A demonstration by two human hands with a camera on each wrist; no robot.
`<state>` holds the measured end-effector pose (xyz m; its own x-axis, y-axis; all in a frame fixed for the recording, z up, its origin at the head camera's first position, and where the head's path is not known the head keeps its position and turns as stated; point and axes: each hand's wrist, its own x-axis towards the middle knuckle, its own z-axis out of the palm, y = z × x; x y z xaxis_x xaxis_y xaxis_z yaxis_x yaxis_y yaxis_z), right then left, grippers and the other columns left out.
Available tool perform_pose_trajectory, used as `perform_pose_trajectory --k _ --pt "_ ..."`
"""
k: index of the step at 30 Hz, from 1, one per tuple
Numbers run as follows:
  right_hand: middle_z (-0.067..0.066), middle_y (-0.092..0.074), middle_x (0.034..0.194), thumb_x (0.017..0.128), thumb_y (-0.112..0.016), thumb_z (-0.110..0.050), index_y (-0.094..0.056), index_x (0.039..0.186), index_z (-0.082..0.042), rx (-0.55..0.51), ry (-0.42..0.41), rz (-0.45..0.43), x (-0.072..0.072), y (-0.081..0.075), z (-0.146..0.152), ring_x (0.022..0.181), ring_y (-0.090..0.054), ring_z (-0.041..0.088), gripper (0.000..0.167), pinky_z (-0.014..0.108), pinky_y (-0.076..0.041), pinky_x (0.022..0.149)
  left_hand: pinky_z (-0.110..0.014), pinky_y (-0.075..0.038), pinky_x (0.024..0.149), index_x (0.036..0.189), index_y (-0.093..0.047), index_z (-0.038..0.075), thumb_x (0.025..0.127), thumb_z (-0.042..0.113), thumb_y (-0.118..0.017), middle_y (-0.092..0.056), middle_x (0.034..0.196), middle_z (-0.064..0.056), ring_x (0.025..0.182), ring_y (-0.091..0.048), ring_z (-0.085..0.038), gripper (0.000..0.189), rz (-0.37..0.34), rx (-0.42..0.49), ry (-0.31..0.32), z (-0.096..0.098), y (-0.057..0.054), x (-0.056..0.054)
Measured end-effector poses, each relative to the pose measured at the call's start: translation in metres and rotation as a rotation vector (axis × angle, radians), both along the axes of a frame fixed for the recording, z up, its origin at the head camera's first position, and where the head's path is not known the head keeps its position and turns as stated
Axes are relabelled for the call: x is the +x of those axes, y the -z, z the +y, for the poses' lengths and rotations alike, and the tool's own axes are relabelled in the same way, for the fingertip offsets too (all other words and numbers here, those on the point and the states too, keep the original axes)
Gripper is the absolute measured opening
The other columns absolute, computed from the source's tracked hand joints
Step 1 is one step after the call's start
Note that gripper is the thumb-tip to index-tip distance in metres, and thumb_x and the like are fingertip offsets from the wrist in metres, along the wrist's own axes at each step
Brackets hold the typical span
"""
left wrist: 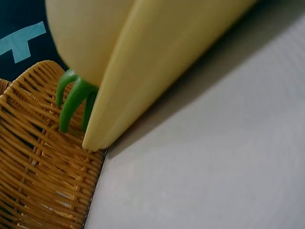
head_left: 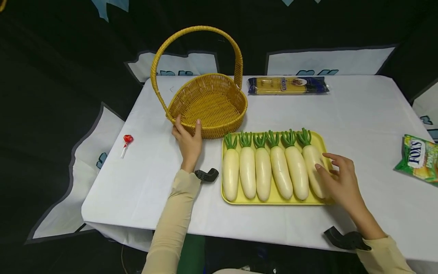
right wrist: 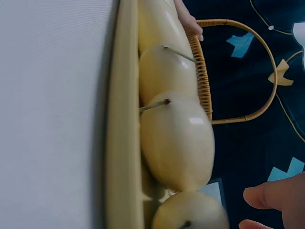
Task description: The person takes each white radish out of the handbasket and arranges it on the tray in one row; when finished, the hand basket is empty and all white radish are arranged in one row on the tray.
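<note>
A row of several white radishes (head_left: 262,171) with green tops lies side by side on a yellow tray (head_left: 239,202). My right hand (head_left: 342,182) is over the tray's right end, thumb and fingers spread beside the rightmost radish (head_left: 312,163). In the right wrist view the fingertips (right wrist: 259,196) stand apart from the radishes. My left hand (head_left: 189,144) holds the near left rim of a wicker basket (head_left: 219,133), close to the foot of its tall handle. That hand is out of its own wrist view, which shows the basket's woven side and the tray's corner.
Behind the tray lies a pasta packet (head_left: 287,85) at the table's back edge. A red lollipop (head_left: 128,139) is on the left, and a green FOX'S candy bag (head_left: 419,158) at the far right. The white table (head_left: 143,190) ends just in front of the tray.
</note>
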<state>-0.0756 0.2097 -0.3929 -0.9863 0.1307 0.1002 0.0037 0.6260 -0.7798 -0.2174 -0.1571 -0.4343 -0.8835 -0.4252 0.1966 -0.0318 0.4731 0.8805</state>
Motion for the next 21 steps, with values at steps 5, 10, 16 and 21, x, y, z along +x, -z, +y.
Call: perform_pose_trajectory --k 5,10,16,21 --pt "0.027 -0.029 0.130 0.090 -0.054 -0.024 -0.045 0.128 0.001 0.004 -0.003 0.015 -0.006 -0.006 -0.002 0.113 -0.036 0.040 0.046 0.035 -0.041 0.081 -0.055 -0.030 0.099 0.142 -0.014 0.031 0.085 0.062 -0.042 -0.012 0.142 -0.022 0.128 -0.026 -0.041 0.071 0.004 -0.007 -0.006 0.004 0.001 -0.006" --pt "0.027 -0.030 0.130 0.090 -0.054 -0.024 -0.045 0.127 0.002 0.011 -0.003 0.021 -0.012 -0.008 -0.003 0.114 -0.036 0.041 0.046 0.043 -0.042 0.082 -0.055 -0.031 0.099 0.142 -0.012 0.031 0.085 0.062 -0.041 -0.012 0.143 -0.022 0.127 -0.028 -0.042 0.071 -0.020 -0.007 -0.001 0.007 0.000 -0.011" --pt "0.028 -0.030 0.131 0.091 -0.052 -0.024 -0.044 0.128 0.002 -0.005 -0.048 0.053 -0.030 -0.014 -0.012 0.117 -0.035 0.042 0.046 0.055 -0.037 0.088 -0.057 -0.019 0.106 0.145 0.008 0.029 0.082 0.070 -0.035 0.007 0.147 -0.028 0.133 -0.012 -0.049 0.086 -0.215 -0.060 0.065 -0.002 -0.024 -0.009" --pt "0.024 -0.033 0.137 0.091 -0.053 -0.023 -0.043 0.130 0.000 0.063 -0.127 0.123 -0.062 -0.038 -0.022 0.123 -0.034 0.042 0.047 0.057 -0.033 0.094 -0.057 -0.017 0.107 0.145 0.015 0.016 0.080 0.073 -0.031 0.010 0.148 -0.029 0.134 -0.011 -0.049 0.097 -0.527 -0.273 0.303 -0.010 -0.092 0.009"
